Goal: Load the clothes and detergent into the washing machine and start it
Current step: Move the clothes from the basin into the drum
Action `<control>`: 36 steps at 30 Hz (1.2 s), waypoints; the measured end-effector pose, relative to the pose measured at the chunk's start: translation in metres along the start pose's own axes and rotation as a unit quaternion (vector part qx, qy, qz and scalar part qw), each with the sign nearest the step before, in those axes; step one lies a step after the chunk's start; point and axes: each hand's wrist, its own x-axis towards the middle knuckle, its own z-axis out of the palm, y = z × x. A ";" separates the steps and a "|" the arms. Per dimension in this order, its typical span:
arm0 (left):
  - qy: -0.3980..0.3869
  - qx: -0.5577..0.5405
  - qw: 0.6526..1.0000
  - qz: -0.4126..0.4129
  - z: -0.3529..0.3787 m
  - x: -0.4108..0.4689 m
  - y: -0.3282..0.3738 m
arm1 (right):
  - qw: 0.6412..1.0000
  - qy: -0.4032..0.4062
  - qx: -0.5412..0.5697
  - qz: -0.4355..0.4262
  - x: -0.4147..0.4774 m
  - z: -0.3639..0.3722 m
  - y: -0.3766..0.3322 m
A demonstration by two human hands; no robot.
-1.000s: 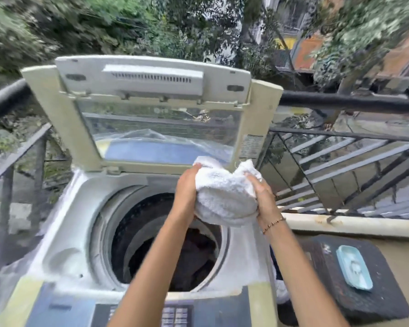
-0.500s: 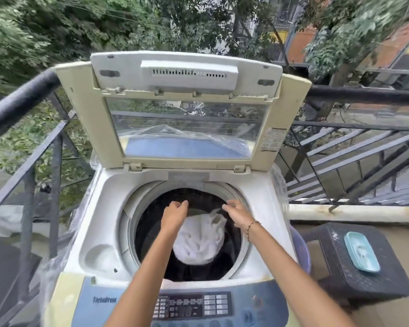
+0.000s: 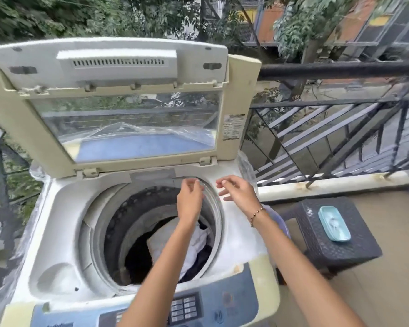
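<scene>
The top-loading washing machine (image 3: 64,232) stands in front of me with its lid (image 3: 118,107) raised upright. A white towel (image 3: 198,241) lies inside the drum (image 3: 118,223) on top of dark clothes (image 3: 203,258). My left hand (image 3: 190,199) hovers above the drum's far right rim, empty, fingers loosely curled. Over the machine's top right corner, my right hand (image 3: 239,188) is empty with fingers spread; a bead bracelet is on its wrist. The control panel (image 3: 187,310) runs along the near edge. No detergent is visible.
A dark woven stool (image 3: 354,246) stands right of the machine with a pale blue soap dish (image 3: 334,224) on it. A purple tub rim (image 3: 278,219) shows between machine and stool. Black metal railing (image 3: 340,69) encloses the balcony behind and to both sides.
The white towel went from both hands down into the drum. Both hands then let go, rose out of the drum and shifted right toward its far rim.
</scene>
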 end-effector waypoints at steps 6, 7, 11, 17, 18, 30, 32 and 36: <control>-0.034 -0.040 0.998 0.038 0.099 -0.013 0.029 | 0.997 0.051 0.051 0.013 0.021 -0.091 0.023; -0.041 -0.043 0.997 0.047 0.116 -0.015 0.031 | 0.997 0.054 0.055 0.022 0.025 -0.105 0.030; -0.062 -0.012 0.997 0.035 0.210 -0.017 0.024 | 0.994 0.066 0.055 0.070 0.049 -0.174 0.081; -0.092 0.032 0.982 -0.164 0.317 0.001 -0.061 | 0.981 0.068 0.040 0.175 0.084 -0.236 0.176; -0.095 0.042 0.975 -0.195 0.329 0.008 -0.083 | 0.977 0.065 0.038 0.198 0.090 -0.243 0.195; -0.039 0.071 0.904 -0.420 0.365 0.072 -0.320 | 0.936 -0.084 -0.088 0.330 0.149 -0.200 0.448; -0.046 0.100 0.893 -0.437 0.358 0.072 -0.352 | 0.927 -0.125 -0.117 0.335 0.149 -0.189 0.470; -0.055 0.198 0.890 -0.407 0.346 0.080 -0.399 | 0.915 -0.147 -0.134 0.350 0.150 -0.166 0.517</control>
